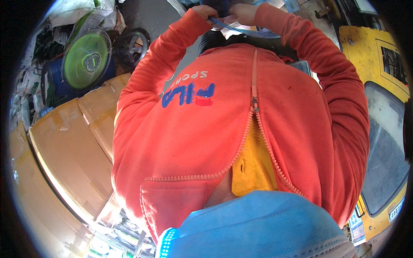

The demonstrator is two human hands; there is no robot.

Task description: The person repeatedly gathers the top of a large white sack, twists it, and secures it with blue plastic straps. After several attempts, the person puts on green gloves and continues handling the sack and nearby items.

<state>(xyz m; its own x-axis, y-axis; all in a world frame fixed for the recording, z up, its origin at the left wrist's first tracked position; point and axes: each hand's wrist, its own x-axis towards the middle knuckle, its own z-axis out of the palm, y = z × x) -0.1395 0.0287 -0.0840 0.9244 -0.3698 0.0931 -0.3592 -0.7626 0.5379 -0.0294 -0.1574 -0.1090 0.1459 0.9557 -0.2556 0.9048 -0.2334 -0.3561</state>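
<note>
Blue plastic strip: up at the top of your view it went, the translucent blue plastic strip [247, 31], starting at your left side, sagging in a shallow curve below your knuckles and running on toward your right cuff.
Left hand: yours, the left hand [204, 12], was closed, fingers curled and clamped on the near end of that strip, close to the upper edge.
Right hand: just across from it sat your right hand [243, 14], fingers bent inward, the strip passing just below; whether it gripped anything, you couldn't tell from here.
Gap between: the two hands were near each other but apart, with a dark thing [221, 6] between them, too cut off to name.
Jacket: your red zip jacket [185, 142] filled the middle, both sleeves reaching up, the zip parted at the collar over a yellow shirt [254, 165].
Face mask: right under the lens, a blue face mask [254, 223] took the bottom edge.
Left flank: a green fan [77, 64] stood beside a black wheel [131, 46], with taped cardboard boxes [69, 150] nearer you.
Right flank: a yellow metal cabinet [359, 51] with dark panes stood beyond your right sleeve.
</note>
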